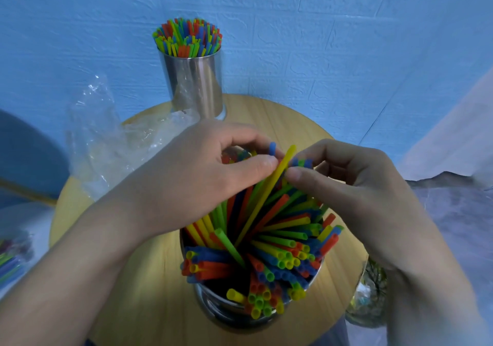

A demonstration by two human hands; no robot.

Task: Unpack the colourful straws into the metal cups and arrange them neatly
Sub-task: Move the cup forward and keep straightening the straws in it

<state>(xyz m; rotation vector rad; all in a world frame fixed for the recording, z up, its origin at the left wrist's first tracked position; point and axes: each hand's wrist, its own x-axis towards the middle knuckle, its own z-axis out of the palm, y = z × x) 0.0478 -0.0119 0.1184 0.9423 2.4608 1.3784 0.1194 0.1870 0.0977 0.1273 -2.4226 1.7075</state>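
We face a blue textured wall (346, 38) that fills the upper half of the view. Below it stands a round wooden table (288, 121), pushed close to the wall.

Both forearms reach in from the bottom corners and meet over the middle of the table. The left hand (202, 175) has its fingers curled, and it pinches a yellow straw (266, 193) between the thumb and the bent fingers. The right hand (354, 185) is curled too, with its thumb just beside the same yellow straw and its fingertips closed on the blue and green tips next to it.

A crumpled clear plastic bag (106, 137) lies on the left side of the table, hanging past its edge.

The near metal cup (213, 305) stands at the table's front edge, under the hands. The fanned straws (280, 241) in it lean outward in all directions, red, blue, green and yellow. The yellow straw rises out of their middle, tilted toward the wall.

The far metal cup (196, 84) stands at the back of the table, against the wall. Its upright straws (187, 37) are packed in a tight bunch.

At the left edge we see a blurred packet of straws (12, 263), off the table.
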